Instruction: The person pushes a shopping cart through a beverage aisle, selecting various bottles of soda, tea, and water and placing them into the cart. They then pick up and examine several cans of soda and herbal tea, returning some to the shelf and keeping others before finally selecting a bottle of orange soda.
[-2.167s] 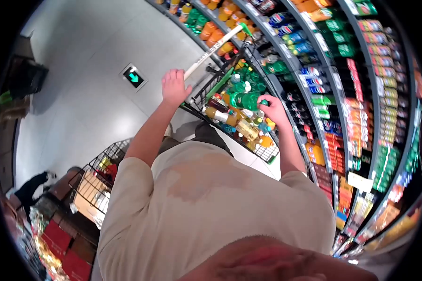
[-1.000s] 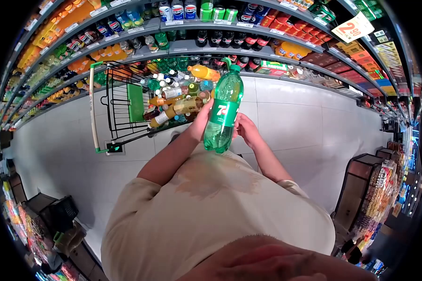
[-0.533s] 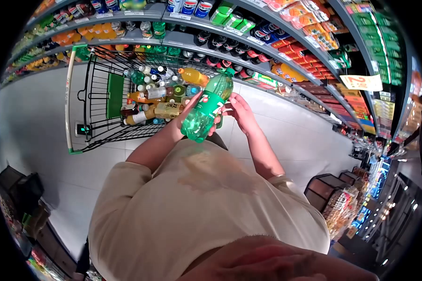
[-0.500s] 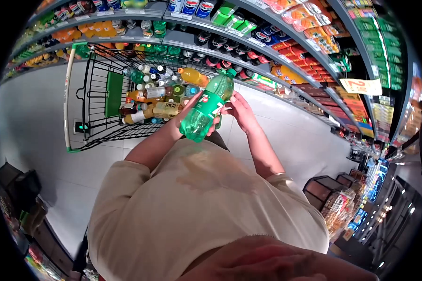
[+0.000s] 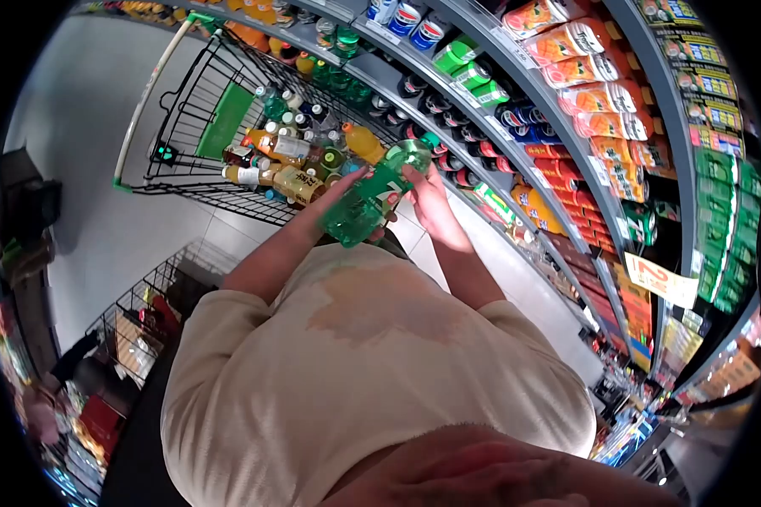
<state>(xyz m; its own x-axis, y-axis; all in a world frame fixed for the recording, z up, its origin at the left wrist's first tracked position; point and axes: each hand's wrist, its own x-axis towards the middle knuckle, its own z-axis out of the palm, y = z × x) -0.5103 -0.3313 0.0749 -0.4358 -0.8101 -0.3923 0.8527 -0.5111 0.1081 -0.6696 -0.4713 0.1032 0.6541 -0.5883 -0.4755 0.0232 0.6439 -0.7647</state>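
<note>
Head view, green bottle: The green bottle [image 5: 365, 201] is leaning in both hands, just above the middle of the frame, with its cap [image 5: 431, 140] pointing to the upper right.
Head view, left hand: The left hand [image 5: 336, 198] is wrapping around the low part of the green bottle, with its thumb lying on the near side and its fingers curling under.
Head view, right hand: The right hand [image 5: 428, 191] is pinching the top part below the cap, with its thumb pressing on the front.
Head view, cart: The wire cart [image 5: 227, 120] is standing in the upper left, holding lots of drinks. An orange bottle [image 5: 362, 144] is lying inside, near the green bottle.
Head view, shelves: The shelves [image 5: 516, 49] are curving from the top down the right side, holding cans and bottles. A price sign [image 5: 663, 280] is sticking out at the right.
Head view, shirt: A pale shirt [image 5: 380, 372] is filling the bottom middle.
</note>
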